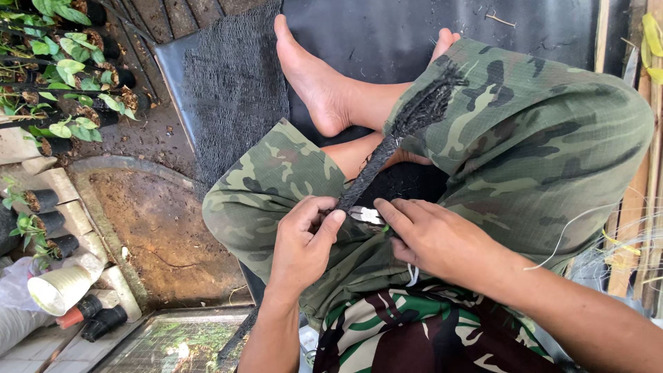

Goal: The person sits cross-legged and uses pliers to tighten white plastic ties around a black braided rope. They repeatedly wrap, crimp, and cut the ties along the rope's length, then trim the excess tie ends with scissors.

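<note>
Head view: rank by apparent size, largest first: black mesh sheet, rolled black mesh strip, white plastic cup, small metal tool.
1. black mesh sheet
2. rolled black mesh strip, held by the left hand
3. white plastic cup
4. small metal tool at the right hand; mostly hidden, so its true size is unsure.

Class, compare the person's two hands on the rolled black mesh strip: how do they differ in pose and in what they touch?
The left hand curls closed around the rolled black mesh strip, thumb on top; the right hand lies flatter, fingers extended. The left hand grips only mesh; the right hand presses a small metal blade against it. Both rest on the camouflage shorts.
</note>
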